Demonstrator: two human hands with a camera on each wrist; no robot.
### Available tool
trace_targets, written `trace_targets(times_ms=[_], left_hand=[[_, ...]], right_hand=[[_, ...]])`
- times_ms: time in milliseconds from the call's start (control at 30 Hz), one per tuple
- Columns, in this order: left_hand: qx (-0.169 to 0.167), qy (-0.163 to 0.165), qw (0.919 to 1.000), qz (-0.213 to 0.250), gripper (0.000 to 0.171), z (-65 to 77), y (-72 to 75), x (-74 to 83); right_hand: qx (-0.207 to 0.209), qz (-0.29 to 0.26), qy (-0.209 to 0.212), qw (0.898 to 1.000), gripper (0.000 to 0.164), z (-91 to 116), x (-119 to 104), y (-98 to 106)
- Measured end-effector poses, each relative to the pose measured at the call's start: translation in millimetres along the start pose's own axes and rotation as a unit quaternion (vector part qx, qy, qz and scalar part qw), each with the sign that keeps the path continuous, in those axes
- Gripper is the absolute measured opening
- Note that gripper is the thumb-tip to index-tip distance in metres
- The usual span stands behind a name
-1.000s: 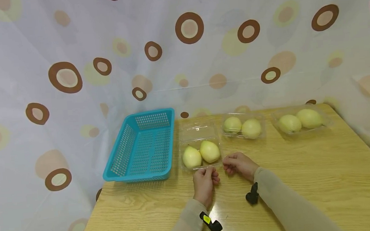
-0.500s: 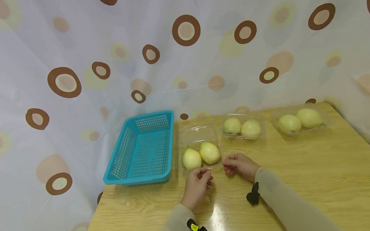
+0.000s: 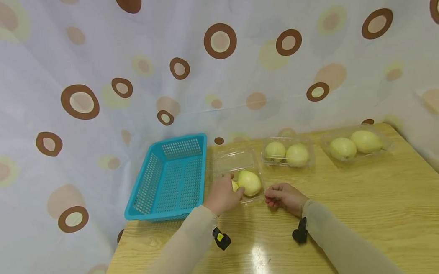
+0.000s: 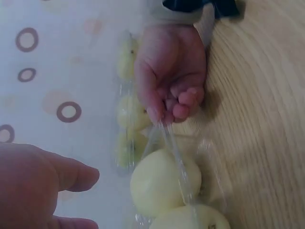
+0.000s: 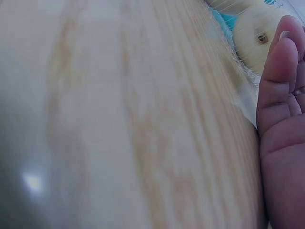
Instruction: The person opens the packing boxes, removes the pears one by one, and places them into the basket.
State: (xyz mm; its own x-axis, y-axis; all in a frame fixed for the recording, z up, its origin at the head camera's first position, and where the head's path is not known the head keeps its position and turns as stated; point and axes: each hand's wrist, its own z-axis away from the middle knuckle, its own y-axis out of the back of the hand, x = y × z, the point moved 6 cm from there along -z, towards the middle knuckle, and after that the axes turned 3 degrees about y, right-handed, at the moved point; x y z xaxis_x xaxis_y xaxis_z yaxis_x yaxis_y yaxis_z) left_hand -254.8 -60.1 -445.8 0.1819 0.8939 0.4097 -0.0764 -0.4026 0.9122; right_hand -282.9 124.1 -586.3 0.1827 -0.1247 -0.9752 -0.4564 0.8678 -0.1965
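Observation:
In the head view, a clear plastic clamshell box [image 3: 234,160] stands with its lid folded back, holding two pale yellow pears. My left hand [image 3: 223,193] reaches over its near left side and partly covers the left pear [image 3: 235,186]; the right pear [image 3: 250,183] shows fully. The left wrist view has my left thumb and fingers [image 4: 71,176] spread apart beside the pears, nothing between them. My right hand [image 3: 285,198] pinches the box's near right corner, its thumb and fingertip meeting on the plastic edge. The right wrist view catches the right hand's palm low over the wood.
A blue plastic basket [image 3: 179,179] stands left of the box. Behind and to the right are two more clear boxes with pears, one nearer [image 3: 297,155] and one farther right [image 3: 367,141]. A spotted curtain [image 3: 253,68] hangs behind the wooden table [image 3: 344,200].
My left hand has left the box's front edge and moved up and left over the left pear, its fingers spreading. My right hand stays at the box's corner.

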Motion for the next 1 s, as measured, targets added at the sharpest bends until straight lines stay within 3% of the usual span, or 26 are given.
trace_targets(times_ms=[167, 367, 600, 833, 1000], left_hand=[[-0.031, 0.014, 0.9914, -0.126, 0.054, -19.1, 0.4, -0.9], [-0.073, 0.044, 0.9765, -0.198, 0.058, -32.8, -8.3, -9.3], [-0.095, 0.038, 0.9631, -0.249, 0.035, -46.2, -28.0, -20.6], [-0.133, 0.034, 0.9459, -0.294, 0.038, -51.3, -27.0, -12.1], [-0.133, 0.047, 0.9512, -0.275, 0.039, -51.6, -28.6, -11.9]], right_hand=[[-0.004, -0.005, 0.002, 1.0, 0.019, 0.3, 2.3, 0.3], [-0.006, -0.006, 0.008, 1.0, 0.021, -2.4, 2.2, -0.9], [-0.015, -0.007, 0.004, 1.0, 0.019, -0.5, 1.5, -2.7], [-0.009, -0.013, 0.003, 1.0, 0.019, 2.2, -3.9, -0.6], [0.001, -0.013, 0.003, 1.0, 0.019, 0.6, -1.1, 1.5]])
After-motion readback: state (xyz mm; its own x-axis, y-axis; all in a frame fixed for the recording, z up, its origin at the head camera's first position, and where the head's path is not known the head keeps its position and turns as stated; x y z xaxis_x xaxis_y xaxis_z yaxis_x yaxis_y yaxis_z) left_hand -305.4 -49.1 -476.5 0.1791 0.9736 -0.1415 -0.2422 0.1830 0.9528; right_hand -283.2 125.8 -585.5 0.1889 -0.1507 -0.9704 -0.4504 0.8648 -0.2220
